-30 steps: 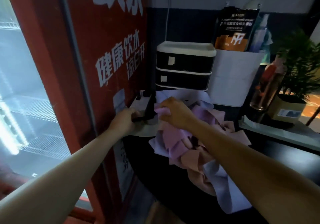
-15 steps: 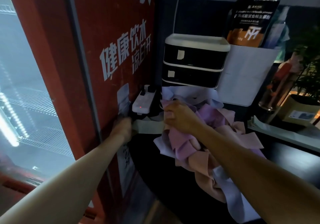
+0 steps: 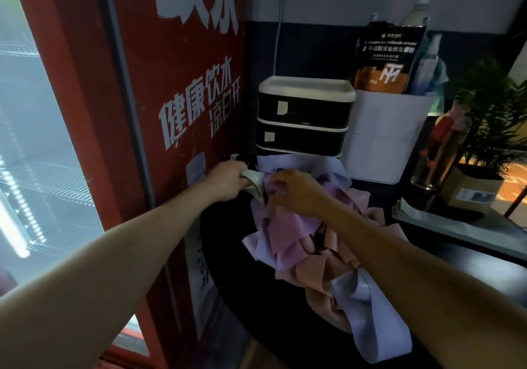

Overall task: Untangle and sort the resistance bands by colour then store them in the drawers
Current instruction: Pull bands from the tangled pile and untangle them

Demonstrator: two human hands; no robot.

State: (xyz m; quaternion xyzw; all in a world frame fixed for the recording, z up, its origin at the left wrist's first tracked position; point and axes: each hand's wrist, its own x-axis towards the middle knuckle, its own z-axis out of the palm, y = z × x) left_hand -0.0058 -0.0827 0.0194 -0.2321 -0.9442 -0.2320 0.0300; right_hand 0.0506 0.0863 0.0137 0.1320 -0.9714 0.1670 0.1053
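two bare forearms, no sleeves in view; left hand (image 3: 228,179) and right hand (image 3: 296,192) ungloved; no rings, watch or wristbands visible on either.

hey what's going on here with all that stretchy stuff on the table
A person is working through a tangled pile of resistance bands in lilac, pale blue and peach on a dark table. The left hand grips a pale green band at the pile's far edge, while the right hand pinches a lilac one. The stacked drawers behind are shut, so nothing looks stored yet.
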